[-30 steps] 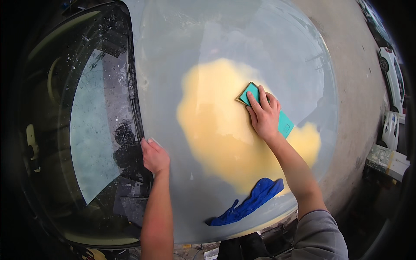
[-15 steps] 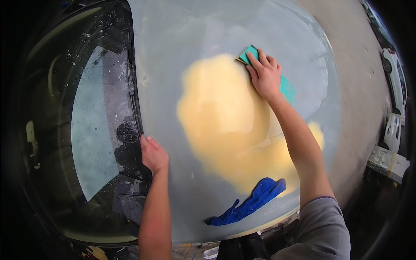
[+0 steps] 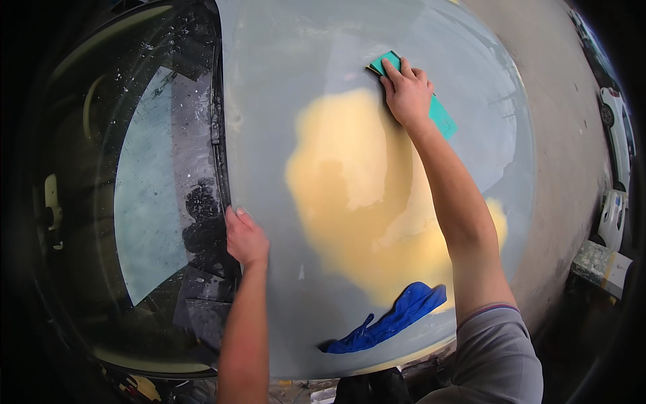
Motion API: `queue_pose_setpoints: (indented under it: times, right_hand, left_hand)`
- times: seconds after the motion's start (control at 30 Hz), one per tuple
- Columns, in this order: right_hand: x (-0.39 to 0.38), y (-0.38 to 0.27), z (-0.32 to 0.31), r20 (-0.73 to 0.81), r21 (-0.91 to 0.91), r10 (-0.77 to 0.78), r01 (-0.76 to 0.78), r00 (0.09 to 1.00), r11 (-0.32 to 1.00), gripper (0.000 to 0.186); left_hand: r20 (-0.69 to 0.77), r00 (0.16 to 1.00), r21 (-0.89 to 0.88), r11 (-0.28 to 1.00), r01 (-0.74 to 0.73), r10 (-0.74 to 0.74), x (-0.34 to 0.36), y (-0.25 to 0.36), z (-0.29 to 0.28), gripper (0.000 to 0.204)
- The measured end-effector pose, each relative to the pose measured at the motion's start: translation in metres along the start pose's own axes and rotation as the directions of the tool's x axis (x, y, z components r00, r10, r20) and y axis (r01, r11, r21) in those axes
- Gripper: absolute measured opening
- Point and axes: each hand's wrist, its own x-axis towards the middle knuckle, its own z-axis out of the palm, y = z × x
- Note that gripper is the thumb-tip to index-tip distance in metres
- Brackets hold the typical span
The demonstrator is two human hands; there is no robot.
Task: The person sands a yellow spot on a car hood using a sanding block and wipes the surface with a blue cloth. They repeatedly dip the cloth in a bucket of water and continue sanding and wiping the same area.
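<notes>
My right hand (image 3: pixel 407 94) grips a teal sanding block (image 3: pixel 441 118) with a dark-edged front, pressed on the grey hood (image 3: pixel 262 148) just beyond a pale yellow patch (image 3: pixel 343 175). My left hand (image 3: pixel 245 239) has its fingers curled over the hood's left edge, beside the dark windscreen gap; a small pale sliver by its thumb is too small to make out. A crumpled blue cloth (image 3: pixel 393 316) lies on the hood's lower part, below the patch and left of my right arm.
The dark, speckled windscreen (image 3: pixel 81 269) with a wiper (image 3: pixel 215 135) fills the left. Right of the hood are a concrete floor (image 3: pixel 552 148), parked white cars (image 3: pixel 612 135) and a boxy, stained block (image 3: pixel 599 269) near the lower right.
My right hand and the block have moved up the hood, off the yellow patch's middle to beyond its top edge. My left hand keeps its place on the edge.
</notes>
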Motion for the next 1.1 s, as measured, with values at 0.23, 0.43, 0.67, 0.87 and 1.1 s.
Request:
queue_pose_setpoints:
  times: [0.23, 0.43, 0.67, 0.87, 1.1]
  right_hand:
    - [-0.124, -0.051, -0.059, 0.078, 0.173, -0.247, 0.231, 0.966, 0.957, 0.049]
    - [-0.033, -0.013, -0.022, 0.056, 0.094, -0.101, 0.095, 0.993, 0.991, 0.044]
    - [-0.120, -0.034, -0.058, 0.082, 0.132, -0.200, 0.188, 0.976, 0.973, 0.049]
    - [-0.031, -0.006, -0.025, 0.036, 0.046, -0.075, 0.074, 0.997, 0.996, 0.041]
    - [-0.124, -0.018, -0.069, 0.071, 0.154, -0.236, 0.223, 0.969, 0.963, 0.047]
  left_hand:
    - [-0.074, 0.995, 0.068, 0.995, 0.066, -0.061, -0.003, -0.034, -0.014, 0.050]
    - [-0.038, 0.999, 0.036, 0.999, -0.001, 0.002, -0.003, -0.011, -0.002, 0.050]
    - [-0.065, 0.997, 0.056, 0.997, 0.049, -0.045, -0.005, -0.035, -0.012, 0.050]
    - [-0.047, 0.999, 0.024, 1.000, 0.008, -0.006, -0.003, -0.009, -0.006, 0.052]
    - [-0.087, 0.995, 0.047, 0.998, 0.045, -0.040, -0.004, -0.033, -0.009, 0.050]
